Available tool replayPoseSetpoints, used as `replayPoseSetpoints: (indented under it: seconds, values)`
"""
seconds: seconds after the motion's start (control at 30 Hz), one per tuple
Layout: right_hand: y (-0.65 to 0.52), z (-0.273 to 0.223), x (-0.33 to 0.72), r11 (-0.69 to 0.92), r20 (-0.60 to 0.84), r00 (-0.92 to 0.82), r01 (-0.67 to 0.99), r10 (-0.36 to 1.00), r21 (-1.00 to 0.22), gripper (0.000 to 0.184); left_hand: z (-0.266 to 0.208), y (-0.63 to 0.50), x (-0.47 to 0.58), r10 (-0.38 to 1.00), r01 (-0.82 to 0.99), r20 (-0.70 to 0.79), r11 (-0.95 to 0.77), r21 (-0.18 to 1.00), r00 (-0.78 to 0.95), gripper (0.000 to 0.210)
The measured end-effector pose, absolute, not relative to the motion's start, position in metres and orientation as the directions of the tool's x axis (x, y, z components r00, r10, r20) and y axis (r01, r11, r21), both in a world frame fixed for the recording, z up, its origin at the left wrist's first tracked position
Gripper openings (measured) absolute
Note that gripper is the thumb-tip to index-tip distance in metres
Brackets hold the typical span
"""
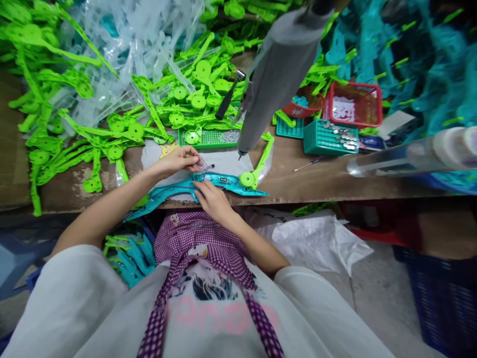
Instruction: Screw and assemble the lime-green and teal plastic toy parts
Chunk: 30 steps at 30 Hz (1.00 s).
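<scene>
My left hand (182, 160) is closed in a pinch on thin dark wires (204, 164), with a small black piece at their end, just above the work. Under my right hand (213, 200) lies a long teal plastic shell (175, 188), its hollow side up, and my fingers grip its near edge around the middle. A small metallic part (223, 180) sits in the shell to the right of my fingers. Across the shell's right end rests a lime-green arm piece with a round disc (248, 180). A white cloth (152, 154) is spread beneath.
A grey electric screwdriver (274, 64) hangs point-down just beyond my hands. Lime-green parts (119, 124) heap up left and behind; teal shells (357, 49) pile at back right. A green tray (208, 138), a teal basket (313, 141), a red basket (376, 112) and a thin tool (306, 164) lie nearby.
</scene>
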State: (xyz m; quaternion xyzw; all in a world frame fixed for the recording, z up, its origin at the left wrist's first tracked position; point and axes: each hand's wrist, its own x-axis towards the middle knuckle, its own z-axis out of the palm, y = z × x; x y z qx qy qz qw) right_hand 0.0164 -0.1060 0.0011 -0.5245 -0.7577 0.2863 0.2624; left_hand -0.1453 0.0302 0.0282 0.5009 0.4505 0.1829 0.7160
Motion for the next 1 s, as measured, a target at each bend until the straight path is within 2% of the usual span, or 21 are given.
replayPoseSetpoints:
  seconds: [0.13, 0.23, 0.3, 0.4, 0.5, 0.63, 0.77, 0.9, 1.0]
  values:
    - [-0.113, 0.005, 0.035, 0.239, 0.196, -0.141, 0.652, 0.971, -0.719, 0.03, 0.031, 0.035, -0.15, 0.666, 0.255, -0.48, 0.412, 0.875, 0.571, 0.019]
    - [-0.107, 0.009, 0.051, 0.173, 0.223, -0.006, 0.65, 0.975, -0.74, 0.029, 0.033, 0.03, -0.158, 0.618, 0.336, -0.443, 0.289, 0.896, 0.65, 0.017]
    - [-0.092, 0.012, 0.057, 0.143, 0.202, 0.019, 0.641, 0.979, -0.754, 0.033, 0.035, 0.025, -0.163, 0.6, 0.351, -0.407, 0.215, 0.911, 0.689, 0.019]
    - [-0.061, 0.017, 0.057, 0.143, 0.101, -0.103, 0.64, 0.99, -0.755, 0.041, 0.038, 0.016, -0.167, 0.62, 0.329, -0.384, 0.207, 0.921, 0.684, 0.023]
    - [-0.036, 0.026, 0.054, 0.172, -0.032, -0.304, 0.62, 0.952, -0.766, 0.024, 0.038, 0.006, -0.167, 0.653, 0.271, -0.419, 0.32, 0.908, 0.631, 0.027]
    - [-0.017, 0.044, 0.047, 0.206, -0.076, -0.405, 0.606, 0.911, -0.768, 0.018, 0.03, -0.006, -0.158, 0.693, 0.231, -0.473, 0.418, 0.879, 0.544, 0.028]
    - [-0.004, 0.055, 0.043, 0.227, -0.142, -0.495, 0.611, 0.857, -0.759, 0.016, 0.021, -0.013, -0.142, 0.825, 0.375, -0.38, 0.224, 0.899, 0.419, 0.031]
    - [0.003, 0.057, 0.047, 0.234, -0.164, -0.535, 0.598, 0.829, -0.767, 0.016, 0.018, -0.014, -0.128, 0.885, 0.586, -0.276, 0.003, 0.81, 0.376, 0.035]
    - [0.0, 0.059, 0.054, 0.238, -0.159, -0.539, 0.592, 0.827, -0.77, 0.015, 0.02, -0.015, -0.123, 0.896, 0.666, -0.222, -0.103, 0.739, 0.385, 0.03]
